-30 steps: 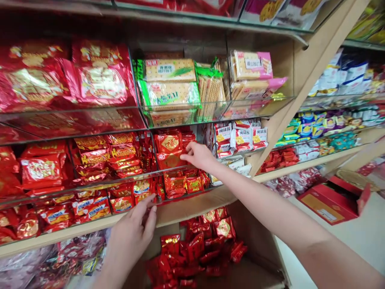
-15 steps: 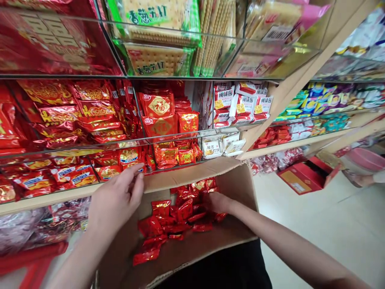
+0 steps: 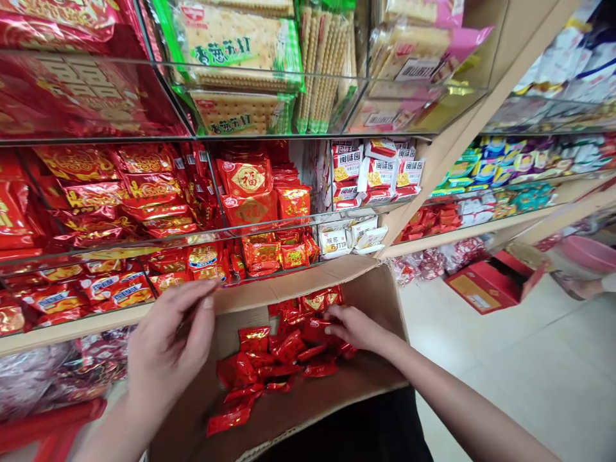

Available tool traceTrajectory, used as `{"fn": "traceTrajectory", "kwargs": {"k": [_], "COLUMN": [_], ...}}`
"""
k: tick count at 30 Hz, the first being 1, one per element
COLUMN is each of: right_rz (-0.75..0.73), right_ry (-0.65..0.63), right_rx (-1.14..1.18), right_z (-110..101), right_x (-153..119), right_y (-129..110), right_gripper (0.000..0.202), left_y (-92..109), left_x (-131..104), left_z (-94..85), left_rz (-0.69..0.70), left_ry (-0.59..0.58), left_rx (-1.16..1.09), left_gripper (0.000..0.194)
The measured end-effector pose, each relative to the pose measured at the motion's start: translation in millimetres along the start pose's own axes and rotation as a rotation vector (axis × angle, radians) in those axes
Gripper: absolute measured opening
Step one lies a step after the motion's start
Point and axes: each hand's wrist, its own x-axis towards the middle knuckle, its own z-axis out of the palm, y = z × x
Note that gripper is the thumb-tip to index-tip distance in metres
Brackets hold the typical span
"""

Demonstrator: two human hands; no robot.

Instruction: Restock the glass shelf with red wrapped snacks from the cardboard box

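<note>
An open cardboard box (image 3: 356,378) stands against the shelf front, with several small shiny red snack packets (image 3: 254,339) loose in it. My right hand (image 3: 359,328) reaches in from the right; its thumb and forefinger close on the right edge of a red snack packet (image 3: 316,328) near the back of the pile. Outside the box's left side, my left hand (image 3: 168,340) is raised before the lower shelf. Its thumb stands apart from the bent fingers, and nothing shows between them.
Above the box, shelf bins with clear fronts hold red packets (image 3: 248,176), white-and-red packets (image 3: 380,173) and green-edged crackers (image 3: 235,48). A red carton (image 3: 498,282) lies on the floor at right, near a pink basin (image 3: 590,253) and another person's foot (image 3: 575,285). Red bars (image 3: 52,423) show lower left.
My left hand has shifted left and down, its thumb and fingers spreading slightly. The right hand's fingers have come into clearer sight at the packet. The view has shifted a little.
</note>
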Motion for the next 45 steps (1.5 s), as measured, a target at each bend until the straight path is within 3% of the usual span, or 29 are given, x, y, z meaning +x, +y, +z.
{"fn": "traceTrajectory", "kwargs": {"k": [2, 5, 6, 9, 12, 18, 21, 24, 26, 28, 31, 34, 36, 40, 45], "right_rz": [-0.059, -0.125, -0.133, -0.070, 0.023, -0.078, -0.173, -0.256, -0.253, -0.200, -0.101, -0.105, -0.175, -0.319, -0.261], "right_ry": [0.014, 0.037, 0.063, 0.338, 0.660, 0.885, 0.773, 0.405, 0.281, 0.372, 0.606, 0.647, 0.657, 0.604, 0.531], "right_rx": [0.151, 0.426, 0.496, 0.684, 0.735, 0.542, 0.593, 0.687, 0.691, 0.684, 0.711, 0.681, 0.586, 0.162, -0.016], "right_z": [-19.1, -35.2, -35.7, -23.4, -3.1, 10.2, 2.2, -15.8, -35.4, -60.1, -97.5, -122.8, -130.6, -132.0, -126.4], "right_x": [-12.3, -23.7, -24.6, -18.7, -6.4, 8.1, 4.8, -0.4, 3.9, 21.0, 68.9, 123.6, 153.1, 189.7, 208.7], "right_y": [-25.7, -66.5, -77.8, -99.6, -105.4, -108.8, -119.7, -131.8, -135.0, -132.2, -122.7, -121.4, -129.4, -155.5, -171.5], "right_gripper": [0.012, 0.019, 0.020, 0.024, 0.025, 0.032, 0.031, 0.021, 0.022, 0.022, 0.028, 0.028, 0.025, 0.021, 0.022], "left_y": [19.6, 46.2, 52.2, 60.1, 60.8, 64.5, 61.9, 49.5, 35.6, 19.1, -4.4, -19.9, -25.0, -29.4, -30.1], "left_x": [-1.0, -2.3, -3.0, -6.8, -10.7, -9.6, -3.9, 3.8, 8.6, 12.5, 15.7, 14.2, 10.6, 2.4, -0.4], "left_z": [5.2, 20.9, 26.9, 42.2, 48.9, 44.6, 35.4, 20.1, 9.1, 0.3, -4.1, 0.7, 5.1, 9.4, 9.2], "left_rz": [-0.045, -0.144, -0.193, -0.322, -0.389, -0.427, -0.447, -0.442, -0.419, -0.409, -0.410, -0.387, -0.365, -0.328, -0.206], "left_ry": [-0.077, -0.370, -0.414, -0.313, -0.168, -0.036, 0.032, 0.061, 0.034, 0.007, 0.002, -0.044, -0.092, -0.116, -0.090], "left_rx": [-0.130, -0.261, -0.305, -0.375, -0.369, -0.405, -0.405, -0.354, -0.335, -0.311, -0.234, -0.181, -0.151, -0.076, 0.062], "left_gripper": [0.028, 0.022, 0.018, 0.033, 0.033, 0.032, 0.030, 0.030, 0.030, 0.031, 0.033, 0.031, 0.030, 0.030, 0.026]}}
